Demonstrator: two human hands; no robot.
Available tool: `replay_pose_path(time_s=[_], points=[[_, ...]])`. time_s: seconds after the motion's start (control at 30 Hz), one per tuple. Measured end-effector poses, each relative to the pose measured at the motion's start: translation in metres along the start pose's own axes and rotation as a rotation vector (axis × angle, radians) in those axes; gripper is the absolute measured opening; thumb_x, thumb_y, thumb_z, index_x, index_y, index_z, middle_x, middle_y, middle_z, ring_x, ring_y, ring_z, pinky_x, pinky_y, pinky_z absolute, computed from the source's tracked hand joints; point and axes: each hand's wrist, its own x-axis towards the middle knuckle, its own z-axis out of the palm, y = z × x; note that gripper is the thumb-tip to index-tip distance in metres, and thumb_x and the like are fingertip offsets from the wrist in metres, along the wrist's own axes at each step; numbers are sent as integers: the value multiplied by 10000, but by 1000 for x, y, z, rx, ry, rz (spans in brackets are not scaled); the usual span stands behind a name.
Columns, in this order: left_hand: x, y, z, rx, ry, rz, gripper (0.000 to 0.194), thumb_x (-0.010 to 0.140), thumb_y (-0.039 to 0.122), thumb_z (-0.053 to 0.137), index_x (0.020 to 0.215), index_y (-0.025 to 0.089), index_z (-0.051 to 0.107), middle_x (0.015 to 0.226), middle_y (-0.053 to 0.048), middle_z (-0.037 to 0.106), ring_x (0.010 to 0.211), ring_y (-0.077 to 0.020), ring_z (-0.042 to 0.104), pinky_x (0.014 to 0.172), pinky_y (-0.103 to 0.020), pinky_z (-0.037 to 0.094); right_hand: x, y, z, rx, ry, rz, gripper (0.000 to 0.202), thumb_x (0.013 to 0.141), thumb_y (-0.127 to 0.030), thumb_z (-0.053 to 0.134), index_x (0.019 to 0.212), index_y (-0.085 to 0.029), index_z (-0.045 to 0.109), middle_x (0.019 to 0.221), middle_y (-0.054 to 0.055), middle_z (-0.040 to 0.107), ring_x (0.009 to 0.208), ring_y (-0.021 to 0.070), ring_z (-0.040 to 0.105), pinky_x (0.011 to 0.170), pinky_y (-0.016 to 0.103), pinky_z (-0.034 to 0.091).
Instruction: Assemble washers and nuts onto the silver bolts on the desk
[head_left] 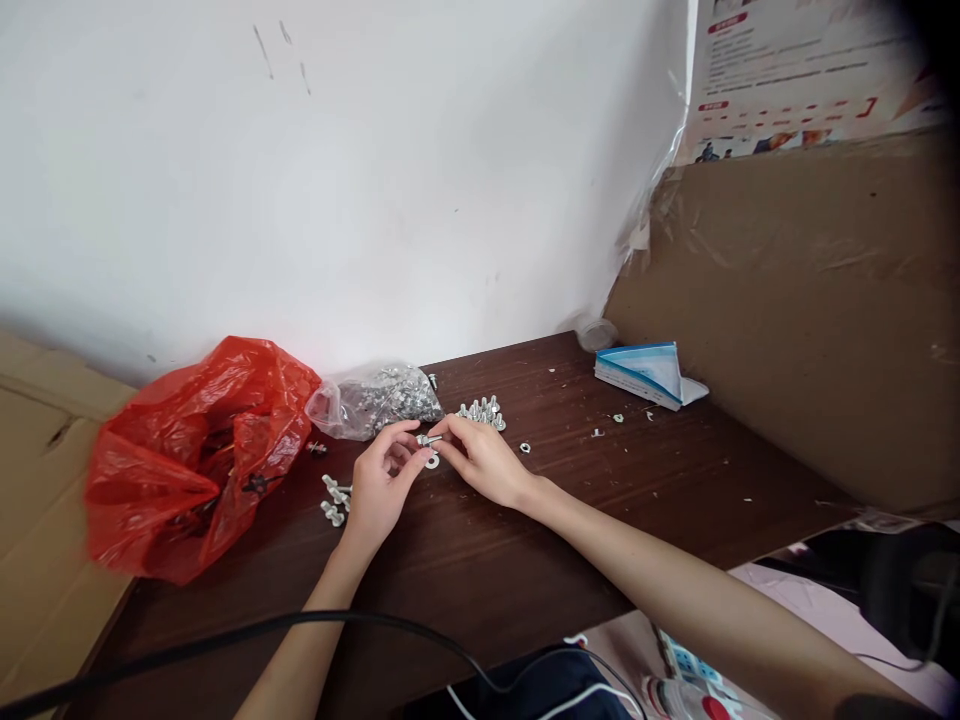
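A small metal bolt (427, 440) lies level between my two hands above the brown table. My left hand (384, 482) pinches its left end between thumb and fingers. The fingertips of my right hand (484, 460) close on its other end. Just below the bolt shows a flat washer (433, 461), partly behind my left thumb; whether it touches my fingers I cannot tell. Several bolts stand upright in a group (484, 412) behind my right hand. Several more bolts (334, 500) lie to the left of my left hand.
A clear bag of small metal parts (394, 395) sits by the wall, with an open red plastic bag (202, 460) left of it. A loose nut (525, 448) lies right of my hands. Farther right rests a blue-white carton (641, 375). A black cable (360, 617) crosses the foreground.
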Motion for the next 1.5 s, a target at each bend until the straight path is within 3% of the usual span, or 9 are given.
replay_pose_path(time_s=[0.1, 0.17, 0.33, 0.47, 0.53, 0.63, 0.83, 1.1, 1.5], points=[[0, 1, 0, 71, -26, -39, 282, 831, 403, 585, 931, 154, 667, 723, -29, 641, 604, -119, 536, 562, -226, 441, 0, -1, -1, 3, -8, 1, 117, 934, -245, 482, 961, -189, 581, 831, 29, 631, 710, 146, 563, 641, 243, 398], [0, 1, 1, 80, -50, -84, 335, 876, 434, 500, 850, 144, 665, 663, -29, 624, 565, -118, 520, 541, -232, 426, 0, -1, -1, 4, -12, 2, 117, 933, -247, 485, 957, -189, 584, 828, 28, 633, 702, 144, 561, 641, 245, 399], [0, -2, 1, 4, -46, -32, 362, 778, 396, 650, 1063, 180, 597, 725, 7, 609, 597, -111, 527, 580, -220, 426, 0, -2, -1, 1, -15, 3, 110, 928, -231, 490, 962, -188, 585, 810, 23, 629, 691, 142, 558, 633, 243, 395], [0, -1, 1, 20, -97, -89, 298, 840, 439, 551, 919, 164, 633, 683, -13, 603, 606, -131, 533, 564, -230, 419, 0, -1, 0, -4, -12, -3, 106, 926, -236, 496, 951, -193, 589, 804, 18, 627, 688, 140, 556, 627, 238, 389], [-1, 0, 2, -9, -102, -117, 325, 860, 457, 512, 946, 161, 614, 688, -14, 597, 597, -129, 527, 548, -230, 415, 0, -1, 0, -3, -12, -6, 101, 924, -230, 498, 951, -193, 588, 809, 16, 629, 688, 137, 556, 624, 234, 387], [-1, 2, 3, -62, -120, -100, 344, 825, 445, 574, 1042, 178, 551, 751, -4, 600, 600, -112, 524, 546, -218, 413, 0, -1, 0, -1, -9, -11, 95, 921, -214, 500, 954, -191, 586, 815, 16, 632, 687, 134, 555, 626, 232, 388], [0, 4, 3, -41, -139, -142, 315, 863, 476, 490, 875, 171, 567, 637, 11, 560, 523, -97, 484, 471, -209, 366, -1, -4, 0, 8, -43, -30, 105, 924, -226, 502, 883, -187, 591, 819, 25, 639, 706, 141, 560, 641, 237, 393], [1, 7, 4, -130, -162, -140, 298, 794, 439, 593, 911, 173, 528, 671, 19, 584, 521, -87, 503, 453, -195, 381, -1, -2, 2, 6, -24, -12, 80, 913, -208, 513, 909, -186, 590, 808, 22, 634, 691, 140, 559, 632, 235, 393], [-3, 7, 3, 107, -148, -99, 284, 897, 427, 442, 762, 186, 508, 595, 34, 558, 535, -111, 503, 547, -230, 383, -4, -7, 3, 0, -46, -79, 135, 915, -217, 518, 812, -189, 600, 777, 10, 623, 690, 130, 539, 629, 228, 380]])
